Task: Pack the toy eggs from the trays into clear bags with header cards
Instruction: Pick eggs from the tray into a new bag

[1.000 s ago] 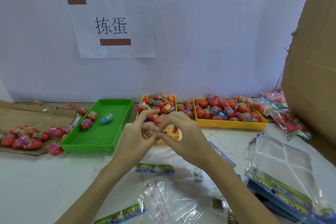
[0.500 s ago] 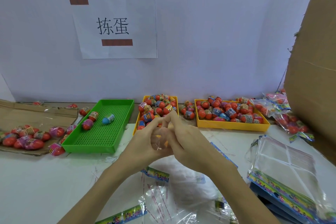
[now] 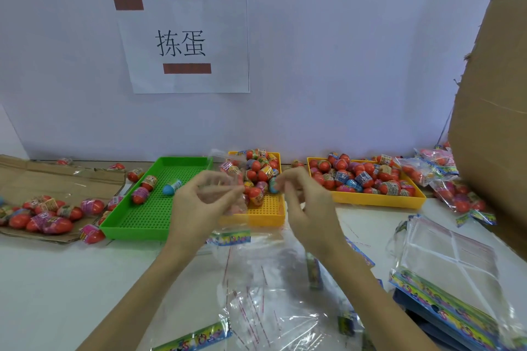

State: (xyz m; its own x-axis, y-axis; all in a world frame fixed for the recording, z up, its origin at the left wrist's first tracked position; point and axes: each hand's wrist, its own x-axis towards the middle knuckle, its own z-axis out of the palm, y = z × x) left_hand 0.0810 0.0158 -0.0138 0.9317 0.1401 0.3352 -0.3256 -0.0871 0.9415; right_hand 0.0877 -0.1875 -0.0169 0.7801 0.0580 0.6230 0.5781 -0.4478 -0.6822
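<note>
Clear bag [image 3: 228, 179] between raised hands

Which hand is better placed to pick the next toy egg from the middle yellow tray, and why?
Right. The right hand hovers free beside the toy eggs in the middle yellow plastic tray, while the left hand appears to pinch the open clear plastic bag.

two bare forearms, left grip [image 3: 199, 202], right grip [image 3: 309, 208], sleeveless, ringless

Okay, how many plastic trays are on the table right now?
3: a green tray on the left, a small yellow tray behind the hands, and a wide yellow tray on the right. None seem hidden.
</note>
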